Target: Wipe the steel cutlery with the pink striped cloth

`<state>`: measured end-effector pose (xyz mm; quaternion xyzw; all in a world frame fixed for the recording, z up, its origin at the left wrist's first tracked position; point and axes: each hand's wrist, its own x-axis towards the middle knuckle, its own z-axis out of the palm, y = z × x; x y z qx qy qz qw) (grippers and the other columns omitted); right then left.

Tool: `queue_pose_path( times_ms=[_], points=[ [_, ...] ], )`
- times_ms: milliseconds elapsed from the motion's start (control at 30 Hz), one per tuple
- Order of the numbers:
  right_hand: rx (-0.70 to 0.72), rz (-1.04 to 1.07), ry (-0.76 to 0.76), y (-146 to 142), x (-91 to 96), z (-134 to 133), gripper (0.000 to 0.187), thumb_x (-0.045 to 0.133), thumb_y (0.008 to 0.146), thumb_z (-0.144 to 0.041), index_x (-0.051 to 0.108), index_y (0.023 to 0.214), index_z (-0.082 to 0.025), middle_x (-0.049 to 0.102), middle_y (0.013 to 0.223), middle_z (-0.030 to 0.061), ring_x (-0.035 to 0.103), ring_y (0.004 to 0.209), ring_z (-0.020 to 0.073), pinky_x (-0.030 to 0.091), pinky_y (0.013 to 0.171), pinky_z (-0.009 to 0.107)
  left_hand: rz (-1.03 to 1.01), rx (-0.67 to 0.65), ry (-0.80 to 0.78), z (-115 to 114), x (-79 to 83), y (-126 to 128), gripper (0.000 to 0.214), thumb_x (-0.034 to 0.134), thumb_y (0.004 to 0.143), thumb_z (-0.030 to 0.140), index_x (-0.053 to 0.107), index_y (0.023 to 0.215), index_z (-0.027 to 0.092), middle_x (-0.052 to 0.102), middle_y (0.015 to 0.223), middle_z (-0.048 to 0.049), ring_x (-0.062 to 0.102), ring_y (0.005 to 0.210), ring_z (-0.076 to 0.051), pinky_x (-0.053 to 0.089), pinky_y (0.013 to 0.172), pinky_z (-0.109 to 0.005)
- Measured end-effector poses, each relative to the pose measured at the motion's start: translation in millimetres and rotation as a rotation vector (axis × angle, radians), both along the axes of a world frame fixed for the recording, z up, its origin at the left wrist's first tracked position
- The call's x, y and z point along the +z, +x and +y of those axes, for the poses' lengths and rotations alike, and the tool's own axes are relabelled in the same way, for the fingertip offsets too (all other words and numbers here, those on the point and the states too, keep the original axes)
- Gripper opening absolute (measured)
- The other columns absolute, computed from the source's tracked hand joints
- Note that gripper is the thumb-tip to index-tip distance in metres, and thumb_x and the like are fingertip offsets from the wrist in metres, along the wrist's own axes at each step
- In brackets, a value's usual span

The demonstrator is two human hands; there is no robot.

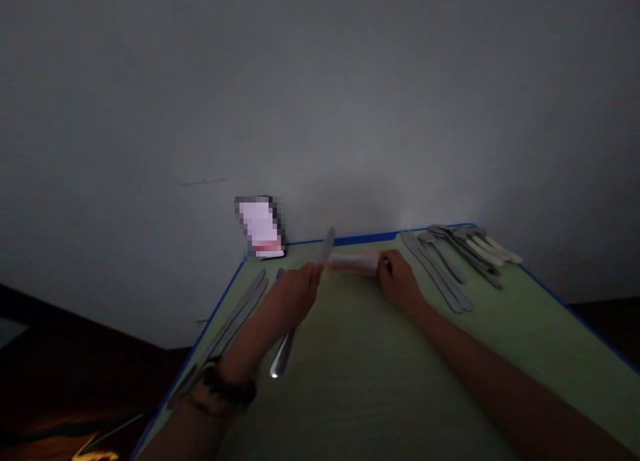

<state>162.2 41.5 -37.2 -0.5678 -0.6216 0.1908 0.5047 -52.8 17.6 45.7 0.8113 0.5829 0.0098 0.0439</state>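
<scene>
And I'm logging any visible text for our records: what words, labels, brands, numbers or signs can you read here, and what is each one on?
No text can be read anywhere in this picture.
Phone-like device: its lit screen is pixelated, nothing legible.
Pale pinkish strip at the right hand: too blurred to tell whether it bears print.
Metal cutlery: too small and dim to show any marking.

Left hand [302, 290] and right hand [399, 280] both seem curled, somewhat blurred.

Cutlery [434, 274] on a green table [360, 361] suggests a home.
</scene>
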Motion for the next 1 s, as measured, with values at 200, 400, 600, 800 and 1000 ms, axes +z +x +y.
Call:
queue_pose_path(
  times_ms=[200, 400, 600, 800, 1000],
  points=[
    [-0.024, 0.729, -0.137, 10, 1.6, 10, 0.024, 0.038, 0.084, -0.043, 0.041, 0.071, -0.023, 0.045, 0.052, -0.0055, 0.044, 0.042, 0.0105, 0.034, 0.040, 0.022, -0.018, 0.075, -0.040, -5, -35.3, 20, 0.037, 0.023, 0.095, 0.038, 0.051, 0.100, 0.014, 0.067, 0.084, -0.0127, 0.066, 0.074, -0.023, 0.045, 0.060, -0.029],
    [-0.003, 0.743, -0.130, 5, 5.6, 8, 0.023, 0.044, 0.081, -0.043, 0.043, 0.071, -0.023, 0.050, 0.051, -0.0053, 0.045, 0.040, 0.0097, 0.036, 0.039, 0.023, 0.241, 0.020, -0.187, -27, -7.1, 11, 0.034, 0.042, 0.084, 0.038, 0.058, 0.096, 0.011, 0.066, 0.091, -0.0179, 0.066, 0.079, -0.031, 0.048, 0.064, -0.039],
    [-0.004, 0.773, -0.133, 4, 6.4, 8, 0.014, 0.046, 0.079, -0.037, 0.045, 0.074, -0.024, 0.054, 0.065, -0.0018, 0.054, 0.055, 0.0142, 0.043, 0.046, 0.027, 0.265, 0.012, -0.269, -40, 0.5, 23, 0.027, 0.049, 0.074, 0.023, 0.063, 0.092, 0.007, 0.067, 0.089, -0.0215, 0.066, 0.081, -0.034, 0.049, 0.065, -0.039],
    [-0.024, 0.806, -0.036, 6, 5.1, 9, 0.020, 0.050, 0.071, -0.027, 0.046, 0.091, -0.024, 0.056, 0.093, 0.0012, 0.058, 0.071, 0.0152, 0.050, 0.065, 0.032, 0.161, 0.070, -0.188, -40, -17.2, 28, 0.028, 0.038, 0.081, 0.016, 0.058, 0.097, 0.005, 0.067, 0.082, -0.0224, 0.066, 0.078, -0.031, 0.047, 0.063, -0.037],
    [-0.052, 0.644, -0.076, 12, 4.8, 11, 0.029, 0.061, 0.060, -0.022, 0.055, 0.088, -0.020, 0.062, 0.084, 0.0026, 0.056, 0.077, 0.0180, 0.046, 0.071, 0.033, -0.484, -0.100, -0.534, -38, -14.7, 31, 0.027, 0.027, 0.092, 0.036, 0.046, 0.086, 0.019, 0.057, 0.053, 0.0000, 0.055, 0.042, -0.014, 0.040, 0.044, -0.023]
  ],
)
